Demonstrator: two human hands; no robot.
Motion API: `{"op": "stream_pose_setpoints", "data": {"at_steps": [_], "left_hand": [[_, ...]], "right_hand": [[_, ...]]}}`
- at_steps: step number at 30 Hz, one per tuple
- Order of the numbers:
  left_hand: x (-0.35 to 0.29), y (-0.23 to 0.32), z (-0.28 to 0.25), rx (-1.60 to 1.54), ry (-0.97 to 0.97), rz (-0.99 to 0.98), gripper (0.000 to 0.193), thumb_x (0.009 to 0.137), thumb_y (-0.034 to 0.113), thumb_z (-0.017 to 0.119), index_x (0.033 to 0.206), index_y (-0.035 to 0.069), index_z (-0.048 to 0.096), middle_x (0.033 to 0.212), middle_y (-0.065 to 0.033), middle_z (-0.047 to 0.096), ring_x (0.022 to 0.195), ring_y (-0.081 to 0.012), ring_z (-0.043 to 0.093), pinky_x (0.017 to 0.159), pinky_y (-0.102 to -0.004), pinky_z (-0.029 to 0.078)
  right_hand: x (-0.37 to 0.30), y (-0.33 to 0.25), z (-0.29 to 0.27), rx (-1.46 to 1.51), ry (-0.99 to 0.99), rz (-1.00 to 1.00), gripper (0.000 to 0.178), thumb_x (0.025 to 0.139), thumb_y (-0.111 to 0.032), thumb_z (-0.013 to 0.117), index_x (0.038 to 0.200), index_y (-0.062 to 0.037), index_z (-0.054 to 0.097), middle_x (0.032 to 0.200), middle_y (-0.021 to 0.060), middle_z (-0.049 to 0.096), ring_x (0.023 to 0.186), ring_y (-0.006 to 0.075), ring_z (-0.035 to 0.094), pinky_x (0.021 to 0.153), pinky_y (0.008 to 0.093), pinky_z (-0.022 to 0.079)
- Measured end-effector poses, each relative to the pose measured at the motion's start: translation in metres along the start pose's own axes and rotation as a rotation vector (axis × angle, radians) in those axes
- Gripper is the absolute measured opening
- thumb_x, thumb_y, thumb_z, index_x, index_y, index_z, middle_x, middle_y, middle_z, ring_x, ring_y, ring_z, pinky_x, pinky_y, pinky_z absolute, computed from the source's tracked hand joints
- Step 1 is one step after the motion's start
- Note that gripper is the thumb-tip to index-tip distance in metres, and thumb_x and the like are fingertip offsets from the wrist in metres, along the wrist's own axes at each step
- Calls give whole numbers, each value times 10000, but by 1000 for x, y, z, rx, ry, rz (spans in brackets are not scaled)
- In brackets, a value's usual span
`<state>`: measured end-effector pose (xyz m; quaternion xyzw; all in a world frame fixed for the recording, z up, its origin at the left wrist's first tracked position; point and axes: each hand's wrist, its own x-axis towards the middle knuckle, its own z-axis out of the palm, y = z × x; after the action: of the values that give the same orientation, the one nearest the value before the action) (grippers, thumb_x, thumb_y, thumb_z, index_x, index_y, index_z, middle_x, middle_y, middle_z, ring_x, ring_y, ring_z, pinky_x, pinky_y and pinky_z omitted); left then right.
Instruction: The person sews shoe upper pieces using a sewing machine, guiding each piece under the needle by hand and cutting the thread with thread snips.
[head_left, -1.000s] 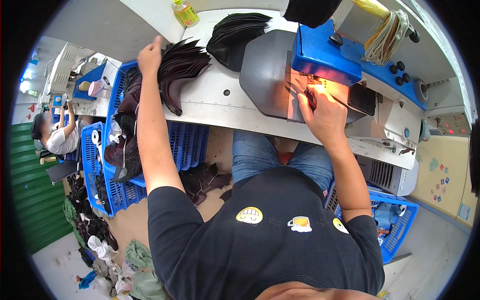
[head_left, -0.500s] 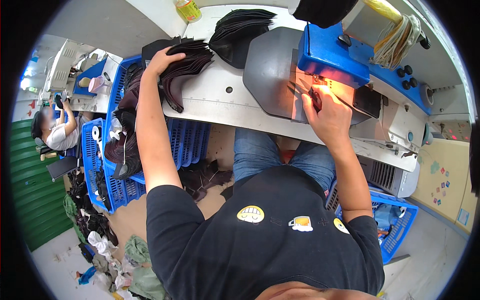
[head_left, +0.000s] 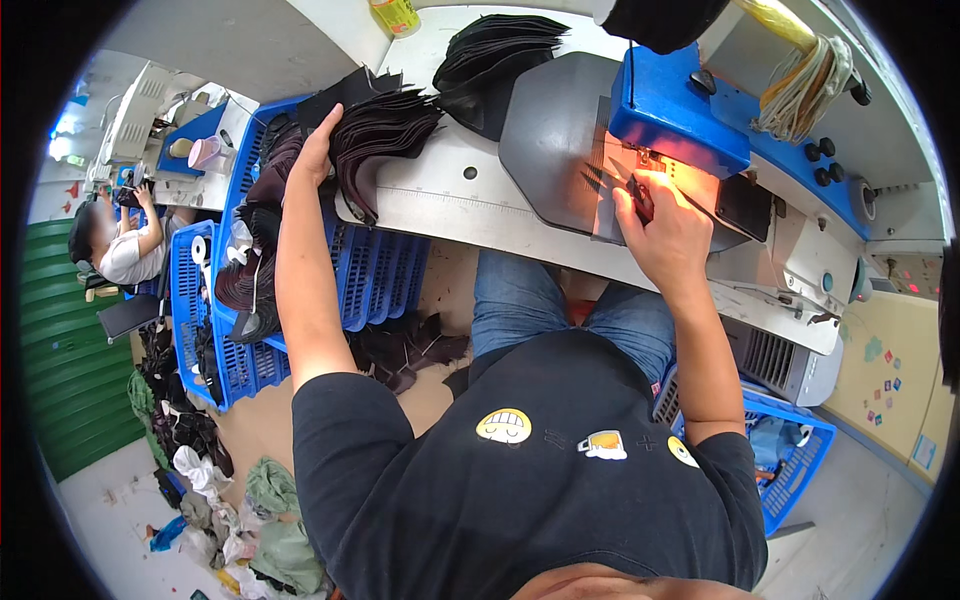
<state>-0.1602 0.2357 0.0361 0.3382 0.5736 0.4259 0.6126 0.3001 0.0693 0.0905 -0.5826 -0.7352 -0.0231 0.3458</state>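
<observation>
My left hand [head_left: 316,152] is stretched out against the left side of a fanned stack of dark cut pieces [head_left: 385,130] at the table's left end. One of its digits points up along the stack; the others are partly hidden. Under the glowing lamp of a blue sewing machine [head_left: 680,110], my right hand [head_left: 668,228] is closed round a pair of thread snips [head_left: 641,196]. Their blades point left, apart, over the grey machine plate [head_left: 550,140]. Another stack of black pieces [head_left: 490,75] rests behind, left of that plate.
Blue baskets [head_left: 375,275] with dark pieces stand below the table's left end. A dark phone [head_left: 746,205] lies right of the needle area. A yellow can [head_left: 396,16] stands at the back. Hanging cords [head_left: 803,95] are upper right. Another person [head_left: 128,250] sits far left.
My left hand has slid from the top of the stack to its left side, and its digit now points up. My right hand stays by the needle area with the snips.
</observation>
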Motion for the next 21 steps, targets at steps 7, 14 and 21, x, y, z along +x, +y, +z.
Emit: {"op": "stream_pose_setpoints", "data": {"at_steps": [7,14,21], "left_hand": [[36,-14,-53,533,875,704,529,831,345,682,1130,-85,611,1209,-218,592,1093,-281,577,943,-346,435],[50,-23,-21,691,496,587,721,766,378,720,1334,3,480,1371,-284,433,1299,-364,408,1070,-363,313],[37,12,-2,786,507,693,446,860,342,622,1194,47,625,1333,-232,503,1306,-300,423,1070,-325,312]], "right_hand": [[-1,-1,1,-3,-14,-11,260,784,-281,712,893,-64,618,705,55,648,537,224,631,488,333,493],[0,2,-1,25,-11,26,247,789,-280,707,897,-75,622,708,54,652,541,225,633,488,336,489],[0,5,0,12,-9,25,245,794,-279,702,904,-76,621,700,43,653,544,217,635,500,337,492]]}}
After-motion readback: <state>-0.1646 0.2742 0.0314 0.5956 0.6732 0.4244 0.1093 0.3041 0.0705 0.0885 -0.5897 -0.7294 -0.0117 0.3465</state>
